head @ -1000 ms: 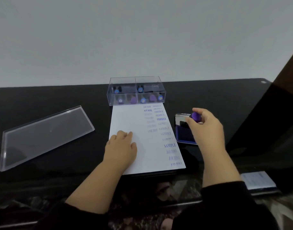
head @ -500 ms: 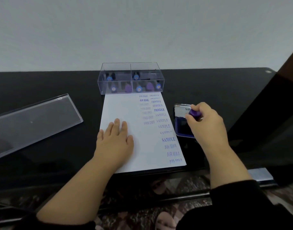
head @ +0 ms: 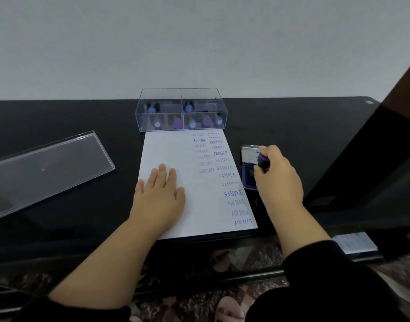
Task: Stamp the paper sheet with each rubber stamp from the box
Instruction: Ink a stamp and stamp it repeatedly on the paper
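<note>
A white paper sheet lies on the black table, with blue prints reading AIR MAIL, FRAGILE, FAX OUT and SAMPLE down its right half. My left hand presses flat on the sheet's lower left. My right hand grips a purple rubber stamp and holds it down over the open blue ink pad just right of the sheet. A clear plastic box at the sheet's far edge holds several stamps with blue and purple tops.
The box's clear lid lies on the table to the left. The table's front edge runs below my arms. A dark panel stands at the right, with a small white booklet near its base.
My left hand has flattened its fingers on the sheet. My right hand has lowered the purple stamp towards the ink pad. The camera has tilted, so the scene has shifted slightly.
</note>
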Demonstrator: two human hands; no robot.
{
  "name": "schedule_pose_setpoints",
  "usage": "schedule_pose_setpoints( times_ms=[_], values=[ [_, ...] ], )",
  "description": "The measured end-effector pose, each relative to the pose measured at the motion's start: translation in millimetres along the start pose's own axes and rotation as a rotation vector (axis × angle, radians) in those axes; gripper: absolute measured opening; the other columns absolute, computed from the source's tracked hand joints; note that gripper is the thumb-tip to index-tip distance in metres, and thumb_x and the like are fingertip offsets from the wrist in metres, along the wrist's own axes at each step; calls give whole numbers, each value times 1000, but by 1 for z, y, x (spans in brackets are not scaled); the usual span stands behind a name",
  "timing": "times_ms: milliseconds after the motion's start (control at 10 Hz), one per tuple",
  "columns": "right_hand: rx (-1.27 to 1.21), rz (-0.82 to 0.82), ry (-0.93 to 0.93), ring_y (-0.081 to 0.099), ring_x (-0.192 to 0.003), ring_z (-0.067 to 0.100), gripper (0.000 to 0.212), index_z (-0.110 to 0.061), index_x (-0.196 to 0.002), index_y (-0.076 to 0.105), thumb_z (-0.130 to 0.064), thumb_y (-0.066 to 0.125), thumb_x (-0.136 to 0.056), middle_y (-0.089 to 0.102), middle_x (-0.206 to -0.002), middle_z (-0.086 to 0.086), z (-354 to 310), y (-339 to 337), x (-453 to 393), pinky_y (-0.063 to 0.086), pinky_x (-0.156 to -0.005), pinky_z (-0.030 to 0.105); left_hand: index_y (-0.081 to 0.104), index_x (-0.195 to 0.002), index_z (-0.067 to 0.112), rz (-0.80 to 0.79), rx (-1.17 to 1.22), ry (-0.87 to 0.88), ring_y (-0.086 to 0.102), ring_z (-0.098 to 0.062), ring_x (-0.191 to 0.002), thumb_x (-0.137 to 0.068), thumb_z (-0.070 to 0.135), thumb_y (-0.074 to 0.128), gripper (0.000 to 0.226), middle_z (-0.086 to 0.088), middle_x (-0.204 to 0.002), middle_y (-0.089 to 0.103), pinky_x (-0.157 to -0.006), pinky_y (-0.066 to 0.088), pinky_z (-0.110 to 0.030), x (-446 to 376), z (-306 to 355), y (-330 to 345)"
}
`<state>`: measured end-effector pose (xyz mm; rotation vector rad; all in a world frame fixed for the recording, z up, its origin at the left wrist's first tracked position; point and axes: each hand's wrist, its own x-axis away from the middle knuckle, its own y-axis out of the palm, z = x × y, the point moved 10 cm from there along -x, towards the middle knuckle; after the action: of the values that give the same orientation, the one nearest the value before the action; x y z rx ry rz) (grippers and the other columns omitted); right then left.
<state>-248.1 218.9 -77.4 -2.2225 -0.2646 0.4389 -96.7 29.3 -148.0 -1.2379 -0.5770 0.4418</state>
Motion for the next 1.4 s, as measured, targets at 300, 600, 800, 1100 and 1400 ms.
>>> schedule_pose_setpoints(
  times_ms=[300,600,800,1100,1400],
  values=[
    [-10,-4,11,50,-76,18,23,-24,-114,47,-14,52,-94,55,-91,-5,2,-2,1,35,-53,28,0,-153,22,23,16,31,-8,-14,-146,-102,38,16,56,1,-159,-12,-117,-5,-34,-1,-4,-6],
    [-292,-37,-58,55,-74,1,21,-25,-108,51,-16,59,-92,63,-109,-13,-28,7,3,42,-58,19,1,-153,20,51,50,24,-8,-15,-146,-102,37,18,56,-2,-159,-11,-116,-6,-31,-3,-12,-10],
    [-263,-144,-118,60,-87,11,30,-32,-116,51,-20,61,-90,62,-105,-15,-55,38,6,51,-73,33,5,-153,21,66,73,14,-5,-16,-146,-102,37,20,55,0,-160,-7,-117,-3,-32,-4,-14,-11],
    [-126,-219,-243,57,-91,12,39,-30,-128,50,-20,59,-91,50,-96,-16,-77,64,14,41,-71,25,1,-153,21,44,57,16,-9,-16,-146,-102,37,18,56,-3,-159,-11,-116,-6,-32,-6,-14,-10],
    [-119,-203,-267,54,-88,10,39,-31,-127,51,-20,60,-91,48,-94,-18,-74,67,13,40,-71,24,-1,-153,20,27,48,18,-10,-17,-146,-102,37,17,56,-3,-159,-12,-116,-7,-33,-6,-14,-9]
  ],
)
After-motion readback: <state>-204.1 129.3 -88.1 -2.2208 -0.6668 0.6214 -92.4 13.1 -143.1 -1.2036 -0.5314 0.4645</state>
